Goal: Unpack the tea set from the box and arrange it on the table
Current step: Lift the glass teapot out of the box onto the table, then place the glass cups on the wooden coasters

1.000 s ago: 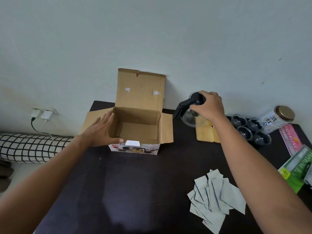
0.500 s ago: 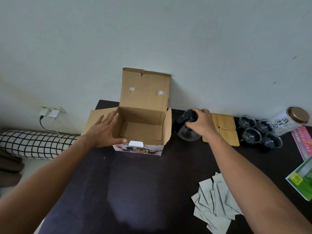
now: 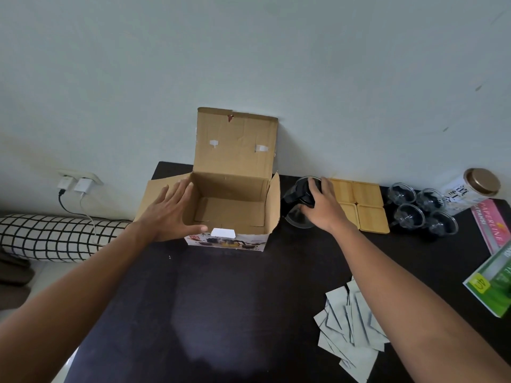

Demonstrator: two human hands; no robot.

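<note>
**Hand positions at the open box**

Box [image 3: 232, 205] stands open at the far centre of the dark desk [image 3: 221, 299], its lid flap upright against the wall. Left hand [image 3: 171, 214] lies flat on the box's left flap, fingers straight and spread, thumb along the near edge; it grips nothing. Right hand [image 3: 322, 205] curls over the black top of the glass teapot [image 3: 297, 217], which sits on the desk just right of the box. Four bamboo coasters [image 3: 362, 205] lie in a square, touching the teapot's right side. Four glass cups [image 3: 420, 214] are grouped further right, beside a lidded jar [image 3: 470, 192]. Grey sachets [image 3: 351, 333] lie piled at the near right.
</note>
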